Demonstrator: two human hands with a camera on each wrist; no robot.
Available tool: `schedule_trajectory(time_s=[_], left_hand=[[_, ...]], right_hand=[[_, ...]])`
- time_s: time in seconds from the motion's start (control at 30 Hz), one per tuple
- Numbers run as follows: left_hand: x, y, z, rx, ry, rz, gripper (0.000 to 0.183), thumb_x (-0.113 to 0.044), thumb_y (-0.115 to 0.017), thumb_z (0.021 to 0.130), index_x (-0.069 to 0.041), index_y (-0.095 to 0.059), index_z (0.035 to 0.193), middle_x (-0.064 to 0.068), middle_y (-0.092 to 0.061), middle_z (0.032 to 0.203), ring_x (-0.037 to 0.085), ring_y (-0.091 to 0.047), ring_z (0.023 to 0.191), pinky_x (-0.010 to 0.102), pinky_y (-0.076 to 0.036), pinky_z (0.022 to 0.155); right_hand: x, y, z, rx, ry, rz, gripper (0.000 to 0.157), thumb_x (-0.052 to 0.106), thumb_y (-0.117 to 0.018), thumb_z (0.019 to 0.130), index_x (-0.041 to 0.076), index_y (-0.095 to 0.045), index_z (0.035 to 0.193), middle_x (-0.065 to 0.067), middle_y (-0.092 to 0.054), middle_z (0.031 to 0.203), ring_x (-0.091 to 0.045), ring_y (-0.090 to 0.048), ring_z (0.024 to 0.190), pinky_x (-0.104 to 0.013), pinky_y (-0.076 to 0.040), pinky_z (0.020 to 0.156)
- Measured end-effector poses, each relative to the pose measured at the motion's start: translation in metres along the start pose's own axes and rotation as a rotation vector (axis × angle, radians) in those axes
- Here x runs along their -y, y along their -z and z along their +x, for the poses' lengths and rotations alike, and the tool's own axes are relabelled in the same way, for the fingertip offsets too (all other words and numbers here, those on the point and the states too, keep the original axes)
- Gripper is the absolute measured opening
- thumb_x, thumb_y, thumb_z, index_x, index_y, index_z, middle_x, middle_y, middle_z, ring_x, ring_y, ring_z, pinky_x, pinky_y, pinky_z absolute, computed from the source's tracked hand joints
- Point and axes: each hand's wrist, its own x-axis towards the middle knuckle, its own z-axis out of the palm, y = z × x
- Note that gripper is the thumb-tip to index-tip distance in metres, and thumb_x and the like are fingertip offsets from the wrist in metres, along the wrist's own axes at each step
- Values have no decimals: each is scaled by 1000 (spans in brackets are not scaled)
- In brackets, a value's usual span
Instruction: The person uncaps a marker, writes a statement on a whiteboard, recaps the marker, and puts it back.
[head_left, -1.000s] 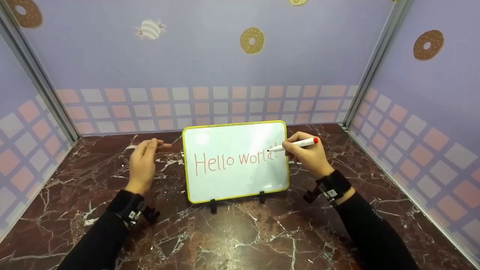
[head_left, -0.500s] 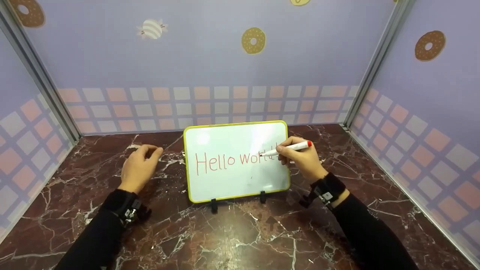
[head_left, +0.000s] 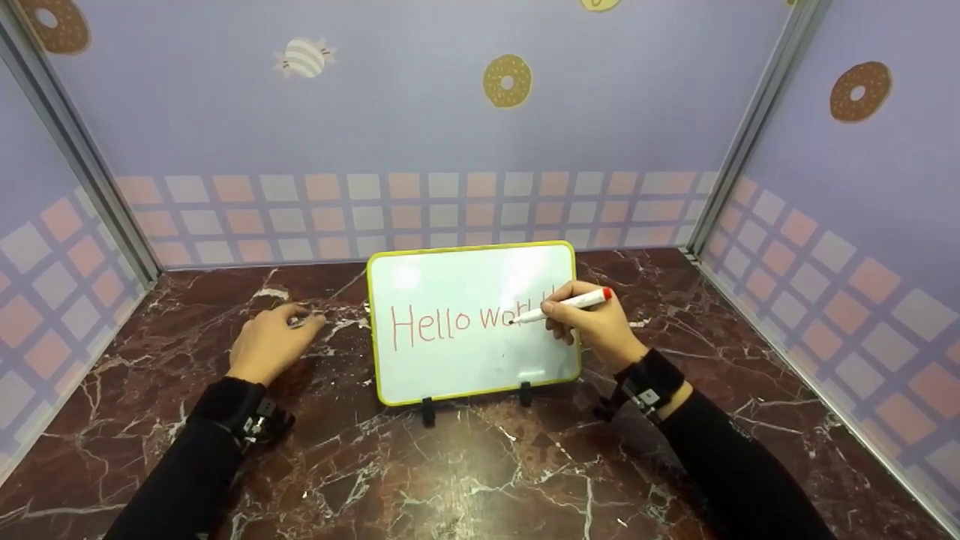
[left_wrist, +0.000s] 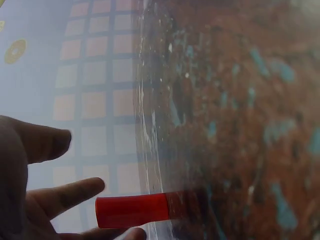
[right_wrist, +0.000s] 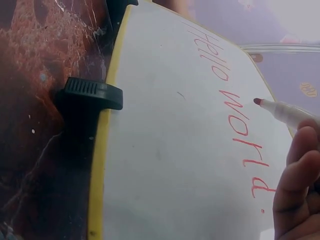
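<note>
My right hand [head_left: 600, 319] grips a white marker [head_left: 562, 305] with a red end. Its dark tip overlaps the letters of "world" in the head view, while the right wrist view shows the tip [right_wrist: 257, 101] apart from the red writing. The whiteboard [head_left: 450, 375] has a yellow frame and reads "Hello world!". To its left, my left hand [head_left: 271, 341] is low over the table. The left wrist view shows a red marker cap [left_wrist: 132, 210] upright at the tabletop, my lower fingers curled against its side; thumb and index finger are apart from it. The hand hides this cap from the head camera.
The whiteboard leans on two black stand feet [head_left: 428, 412] on a dark red marbled table [head_left: 465, 480]. Purple walls with a checkered band [head_left: 442, 206] close off the back and both sides. Metal posts [head_left: 750, 127] mark the rear corners.
My right hand has moved left and slightly down with the marker, its tip shifting from the "d" toward the "o". My left hand has turned palm down and moved lower and left.
</note>
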Motion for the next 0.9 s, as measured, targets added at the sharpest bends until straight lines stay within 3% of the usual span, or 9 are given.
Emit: schedule_trajectory(time_s=[0.17, 0.33, 0.6, 0.77, 0.9], left_hand=[[2, -1, 1, 83, 29, 85, 82, -64, -60, 109, 0, -54, 160, 43, -52, 153, 68, -50, 132, 77, -49, 100], [2, -3, 1, 128, 40, 117, 79, -55, -64, 108, 7, -53, 156, 52, -42, 149, 70, -42, 132, 82, -42, 105], [3, -1, 0, 165, -35, 146, 52, -34, -73, 101, 6, -68, 134, 41, -56, 131, 63, -50, 125, 79, -46, 100], [3, 0, -1, 172, -87, 143, 41, -21, -70, 97, 8, -71, 126, 35, -64, 124, 56, -56, 120, 72, -48, 101], [1, 0, -1, 195, -91, 132, 35, -12, -68, 95, 8, -72, 122, 34, -67, 121, 52, -63, 112, 68, -53, 94]], right_hand=[[0, -2, -1, 3, -12, -1, 17, 4, -81, 98, -9, -70, 95, -13, -73, 75, -16, -62, 58, -24, -50, 50], [-1, -6, -3, 24, -13, -5, 16, 4, -81, 98, -8, -71, 96, -12, -73, 75, -16, -62, 58, -24, -49, 50], [-4, -13, -5, 116, 11, 5, 20, -1, -76, 100, -19, -66, 99, -10, -74, 75, -16, -62, 58, -23, -49, 49], [-3, -15, -6, 137, 12, -3, 21, 1, -77, 101, -18, -67, 100, -9, -73, 76, -16, -62, 59, -23, -48, 50], [-3, -17, -7, 140, -1, -11, 21, 1, -77, 101, -17, -68, 100, -10, -73, 76, -16, -62, 59, -23, -49, 50]])
